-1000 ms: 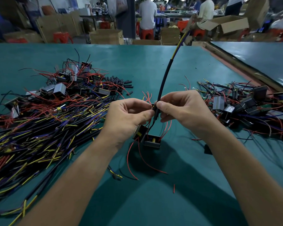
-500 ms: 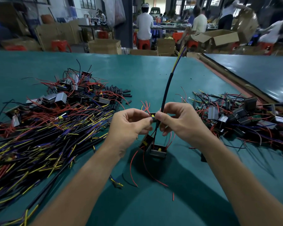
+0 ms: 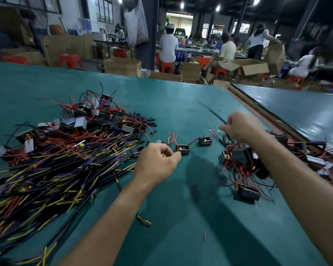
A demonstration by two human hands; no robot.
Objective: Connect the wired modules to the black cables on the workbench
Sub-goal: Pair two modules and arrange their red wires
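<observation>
My right hand (image 3: 238,128) is blurred over the right pile and grips a black cable (image 3: 211,112), which streaks up and left from the fist. Two small black wired modules (image 3: 182,149) (image 3: 205,141), joined by a red wire, lie on the green workbench (image 3: 181,217) between my hands. My left hand (image 3: 158,164) hovers just left of the nearer module, its fingers loosely curled with nothing seen in them and its thumb tip beside the module's corner.
A big heap of black cables with yellow and purple ends (image 3: 52,169) and boxed modules (image 3: 81,121) fills the left. Short black sleeves (image 3: 140,120) lie behind it. A pile of wired modules (image 3: 244,162) sits at the right, near the bench edge (image 3: 258,104).
My hands have parted. The right hand swung the cable right toward the pile. The modules, which hung below my fingers, now lie on the bench, and the left hand no longer pinches the joint.
</observation>
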